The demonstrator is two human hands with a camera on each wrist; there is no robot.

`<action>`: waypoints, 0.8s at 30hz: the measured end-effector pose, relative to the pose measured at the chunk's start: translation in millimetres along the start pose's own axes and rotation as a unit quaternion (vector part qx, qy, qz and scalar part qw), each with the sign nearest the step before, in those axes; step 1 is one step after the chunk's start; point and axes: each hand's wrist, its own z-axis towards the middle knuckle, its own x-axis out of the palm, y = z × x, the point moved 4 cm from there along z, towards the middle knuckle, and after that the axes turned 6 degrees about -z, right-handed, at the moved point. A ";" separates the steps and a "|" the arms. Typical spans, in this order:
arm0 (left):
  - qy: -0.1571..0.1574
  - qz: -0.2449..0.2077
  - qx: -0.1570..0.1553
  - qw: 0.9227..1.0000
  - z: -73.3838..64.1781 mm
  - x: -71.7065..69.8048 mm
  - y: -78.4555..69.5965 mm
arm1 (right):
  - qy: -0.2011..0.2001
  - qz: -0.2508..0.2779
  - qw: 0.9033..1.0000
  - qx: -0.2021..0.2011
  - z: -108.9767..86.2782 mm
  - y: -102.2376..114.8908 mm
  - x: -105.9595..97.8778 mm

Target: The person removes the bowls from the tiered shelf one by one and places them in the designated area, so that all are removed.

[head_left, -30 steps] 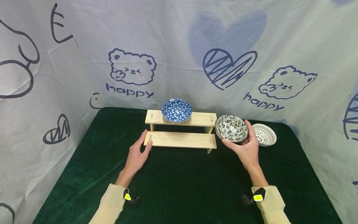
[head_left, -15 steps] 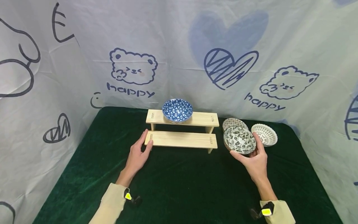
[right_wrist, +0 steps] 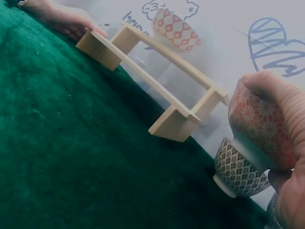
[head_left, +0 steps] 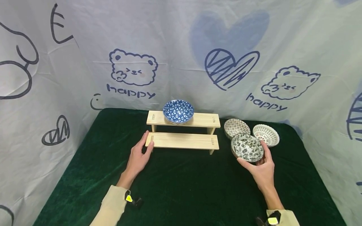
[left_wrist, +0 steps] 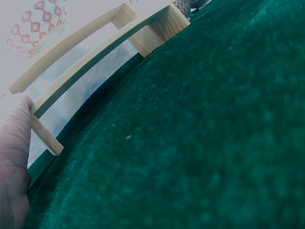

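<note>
My right hand [head_left: 261, 166] grips a bowl with a black leaf pattern inside [head_left: 247, 147], held just above the green cloth to the right of the wooden two-step shelf [head_left: 183, 140]. In the right wrist view the same bowl [right_wrist: 259, 131] shows a red patterned outside, with my thumb over its rim. My left hand [head_left: 139, 154] rests flat with straight fingers against the left end of the shelf's lower step. A blue triangle-patterned bowl [head_left: 178, 111] sits on the upper step.
Two more bowls stand on the cloth behind the held one: a dotted one [head_left: 236, 127] and a white lattice one [head_left: 266, 135]. Printed fabric walls [head_left: 181, 56] close in the back and sides. The green cloth [head_left: 186, 188] covers the table.
My right hand has carried the leaf-patterned bowl down and toward me, away from the shelf's right end, uncovering the dotted bowl behind it. My left hand has stayed put.
</note>
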 end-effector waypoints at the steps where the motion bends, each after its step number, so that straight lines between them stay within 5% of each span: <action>1: 0.000 0.000 0.000 1.000 0.0 0.1 0.3 | 0.001 -0.003 1.000 0.003 -0.9 -1.5 0.2; 24: -0.001 0.000 0.001 1.000 -0.6 -0.8 -2.7 | 0.013 -0.032 0.997 0.064 -7.9 -38.7 9.1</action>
